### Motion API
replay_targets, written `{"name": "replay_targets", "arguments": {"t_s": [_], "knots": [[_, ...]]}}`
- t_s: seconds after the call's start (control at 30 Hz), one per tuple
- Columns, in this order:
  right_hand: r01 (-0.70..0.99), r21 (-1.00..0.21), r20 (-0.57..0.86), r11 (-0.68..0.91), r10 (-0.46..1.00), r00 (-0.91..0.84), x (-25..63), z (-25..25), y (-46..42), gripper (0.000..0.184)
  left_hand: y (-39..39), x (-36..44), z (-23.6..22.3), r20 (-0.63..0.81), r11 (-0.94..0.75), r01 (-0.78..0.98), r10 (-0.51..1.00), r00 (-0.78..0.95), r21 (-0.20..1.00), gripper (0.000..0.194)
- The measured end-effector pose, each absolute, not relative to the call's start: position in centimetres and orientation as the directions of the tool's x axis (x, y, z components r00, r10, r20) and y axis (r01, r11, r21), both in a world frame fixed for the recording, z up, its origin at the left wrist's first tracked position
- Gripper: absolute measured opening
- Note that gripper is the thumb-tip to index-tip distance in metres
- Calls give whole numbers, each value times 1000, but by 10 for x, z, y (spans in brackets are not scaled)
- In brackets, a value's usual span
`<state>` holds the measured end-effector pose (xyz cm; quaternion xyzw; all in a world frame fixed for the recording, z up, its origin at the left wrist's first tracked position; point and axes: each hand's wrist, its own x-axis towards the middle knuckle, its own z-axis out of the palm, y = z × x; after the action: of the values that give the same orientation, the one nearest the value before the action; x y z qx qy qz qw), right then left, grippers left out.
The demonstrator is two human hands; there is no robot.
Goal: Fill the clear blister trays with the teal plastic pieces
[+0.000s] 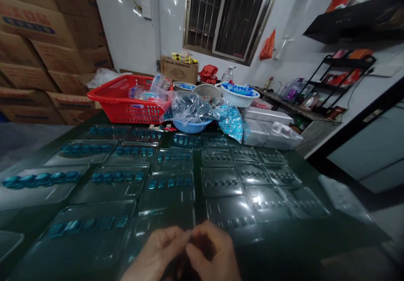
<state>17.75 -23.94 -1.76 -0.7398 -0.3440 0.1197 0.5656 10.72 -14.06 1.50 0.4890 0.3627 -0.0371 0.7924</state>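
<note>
My left hand and my right hand meet at the bottom middle of the head view, fingertips pinched together over a small dark thing I cannot make out. They hover above a clear plastic blister tray on the dark table. Rows of such trays cover the table. Those on the left, like one tray, hold small blue pieces; those on the right, like another tray, have bare pockets.
A red basket, a blue bowl with a plastic bag, a bag of blue pieces, a white bowl and stacked clear trays stand at the table's far end. Cardboard boxes rise at left; shelves at right.
</note>
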Motion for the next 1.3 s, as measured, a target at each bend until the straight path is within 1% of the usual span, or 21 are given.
{"name": "replay_targets", "arguments": {"t_s": [0.07,0.13,0.2,0.27,0.33,0.4,0.6,0.77,0.97,1.2,1.3], "knots": [[377,-914,193,-151,656,730,183,-7,-251,6,-138,108,11,-605,573,404,210,768,713,31],[393,-903,205,-172,631,748,195,2,-266,9,-131,107,10,-591,693,324,183,786,645,28],[425,-880,261,-212,532,806,211,5,-284,12,-119,105,12,-584,811,189,216,782,554,23],[452,-847,288,-281,472,833,225,0,-299,15,-106,103,13,-573,863,101,237,784,495,20],[492,-809,297,-322,498,815,234,-10,-307,17,-95,102,14,-558,885,49,247,792,462,20],[544,-767,293,-341,567,770,235,-19,-307,18,-90,102,14,-545,888,22,263,796,460,20],[644,-619,231,-450,679,697,226,-28,-289,19,-97,104,13,-560,870,56,265,785,490,19],[731,-478,246,-487,724,644,226,-27,-282,19,-102,107,14,-576,876,87,235,783,474,18],[753,-477,239,-453,758,607,226,-32,-283,17,-105,110,13,-580,877,127,192,792,463,19],[796,-390,213,-464,795,568,225,-33,-286,20,-107,111,6,-559,883,135,160,814,450,20],[814,-339,198,-472,810,552,226,-36,-281,21,-109,113,4,-549,903,125,136,825,410,22]]}}
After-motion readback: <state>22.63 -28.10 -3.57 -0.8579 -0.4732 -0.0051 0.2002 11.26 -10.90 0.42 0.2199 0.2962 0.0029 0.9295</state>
